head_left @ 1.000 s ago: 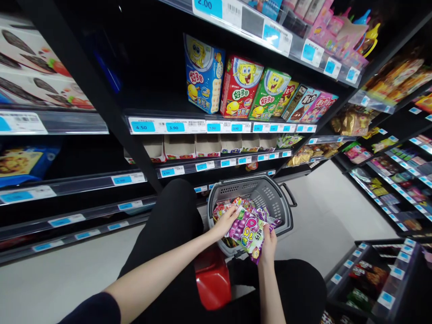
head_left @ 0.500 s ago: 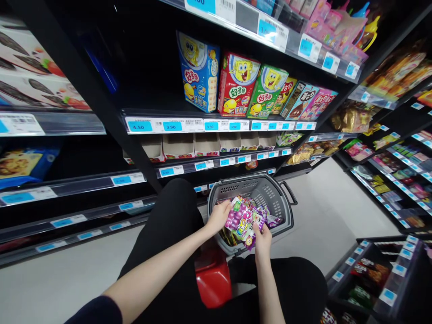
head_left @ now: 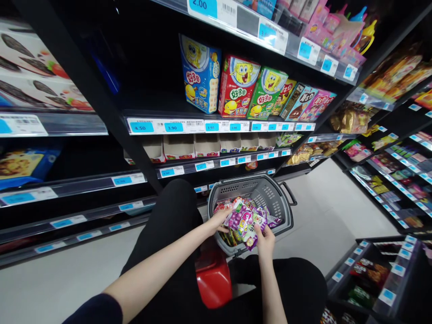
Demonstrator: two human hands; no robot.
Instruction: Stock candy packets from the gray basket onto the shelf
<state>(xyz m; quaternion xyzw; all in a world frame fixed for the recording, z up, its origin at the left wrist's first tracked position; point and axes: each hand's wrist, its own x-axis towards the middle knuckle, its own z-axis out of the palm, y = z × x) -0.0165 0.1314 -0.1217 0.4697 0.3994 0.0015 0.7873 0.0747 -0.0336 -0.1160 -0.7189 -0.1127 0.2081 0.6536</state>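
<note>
A purple candy bag (head_left: 243, 221) with grape pictures on its front is tilted over the grey shopping basket (head_left: 286, 211). My right hand (head_left: 265, 242) pinches the bag's lower right edge between thumb and fingers. At its left edge is my left hand (head_left: 218, 221), the fingers apart; whether a fingertip still touches the bag I cannot tell. Inside the basket, under and around this bag, lie more purple packets (head_left: 274, 220), a reddish packet (head_left: 223, 204) and some yellow-green packets (head_left: 229, 237), partly hidden.
In front stands a black shelf rack with cartoon snack boxes (head_left: 238, 85) and a row of open cartons (head_left: 206, 146) beneath. A red plastic object (head_left: 213, 281) is between my knees. Low display bins (head_left: 367, 274) stand at the right, and pale floor (head_left: 320, 202) runs beyond the basket.
My left hand has loosened from the bag's left edge, its fingers spreading and dropping a little. The reddish packet in the basket shows more. My right hand keeps its hold.
</note>
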